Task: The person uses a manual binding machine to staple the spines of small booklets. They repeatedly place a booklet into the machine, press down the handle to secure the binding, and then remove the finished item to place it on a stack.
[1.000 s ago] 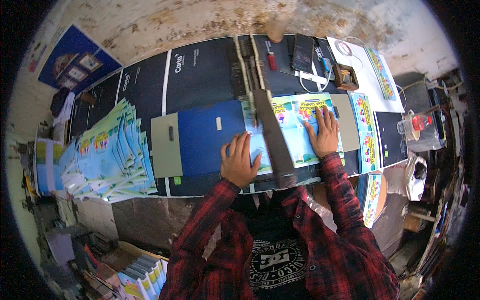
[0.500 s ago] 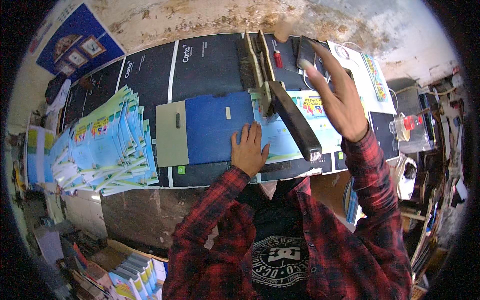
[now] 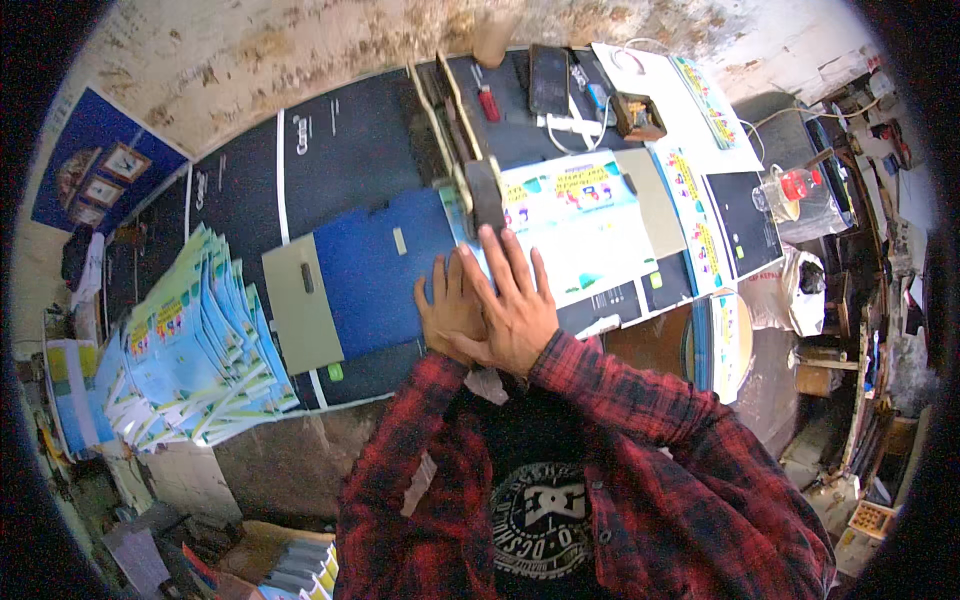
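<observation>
My left hand (image 3: pixel 448 312) lies flat with its fingers stretched on the near right edge of a blue board (image 3: pixel 375 270). My right hand (image 3: pixel 520 310) overlaps it at the thumb side, fingers extended and slightly spread over the near edge of a printed light-blue sheet (image 3: pixel 590 225). Just beyond its fingertips is the dark handle of a long-arm stapler (image 3: pixel 485 195); I cannot tell whether they touch it. The sheet lies right of the blue board, partly on a grey board (image 3: pixel 655 200). Left of the blue board is another grey strip (image 3: pixel 300 305) with a small dark piece on it.
Fanned printed booklets (image 3: pixel 190 340) are piled at the left. Toward the back lie a red-handled tool (image 3: pixel 487 103), a phone (image 3: pixel 548 80) and a small wooden box (image 3: pixel 638 117). A red-capped bottle (image 3: pixel 795 187) lies at the right, and more booklets (image 3: pixel 712 350) stand below the table edge.
My right hand has come down from its raised place at the right and moved left, against my left hand. The view has turned, and the stapler handle points differently.
</observation>
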A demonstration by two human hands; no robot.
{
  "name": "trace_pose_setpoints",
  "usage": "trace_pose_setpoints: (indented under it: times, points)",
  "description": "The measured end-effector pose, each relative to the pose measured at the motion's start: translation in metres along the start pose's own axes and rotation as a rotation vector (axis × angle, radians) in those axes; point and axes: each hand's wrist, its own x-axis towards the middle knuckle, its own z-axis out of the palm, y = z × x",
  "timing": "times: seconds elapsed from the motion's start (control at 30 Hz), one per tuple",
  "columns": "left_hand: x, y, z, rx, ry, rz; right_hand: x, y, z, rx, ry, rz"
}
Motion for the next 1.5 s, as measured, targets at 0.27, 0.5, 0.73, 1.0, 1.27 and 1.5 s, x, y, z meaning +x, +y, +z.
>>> trace_pose_setpoints:
  times: [0.27,0.5,0.73,1.0,1.27,1.5]
  points:
    - [0.006,-0.007,0.000,-0.199,-0.059,-0.058,0.038,0.005,-0.078,0.528,-0.011,-0.096]
    - [0.014,0.004,-0.013,-0.061,-0.117,-0.007,0.024,0.190,-0.024,0.246,0.307,0.403]
    - [0.012,0.011,-0.012,-0.152,0.001,-0.104,-0.015,0.213,0.016,-0.039,0.182,0.665]
    - [0.001,-0.014,-0.028,-0.069,-0.018,-0.183,-0.007,0.180,0.018,-0.144,0.106,0.548]
    - [-0.013,-0.031,-0.029,-0.061,0.012,-0.216,-0.004,0.169,0.024,-0.170,0.031,0.501]
    - [-0.005,-0.029,-0.029,-0.067,-0.032,-0.243,0.053,0.116,-0.064,0.087,0.260,0.178]
